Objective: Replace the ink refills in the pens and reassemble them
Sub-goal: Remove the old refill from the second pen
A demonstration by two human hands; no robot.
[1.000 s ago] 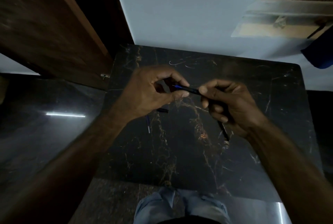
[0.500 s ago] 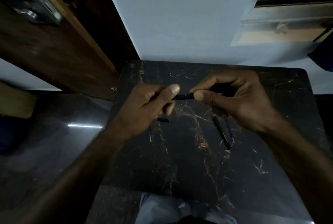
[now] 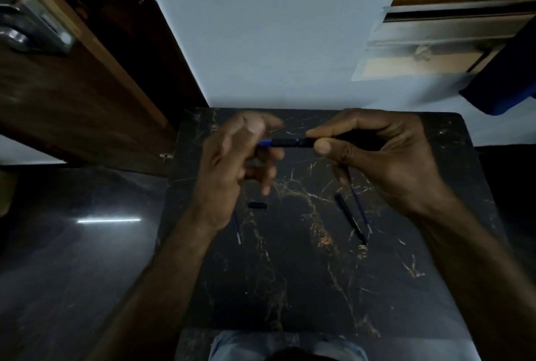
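Right hand (image 3: 385,157) pinches slim black pen with blue tip (image 3: 285,142), held level above the dark veined marble surface (image 3: 304,273). Left hand (image 3: 232,169) blurred at the tip, fingers loosely spread; grip can't tell. Second black pen (image 3: 349,218) lies on the surface at 4 o'clock, small black cap (image 3: 257,205) at 7.

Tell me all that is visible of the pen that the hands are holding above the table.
The pen is slim, black and looks plastic, with a blue tip section at its left end and a thin blue ring at a joint. It lies roughly level above the dark marble table. The right hand pinches its right part; the blurred left hand is at the blue end, contact unclear.
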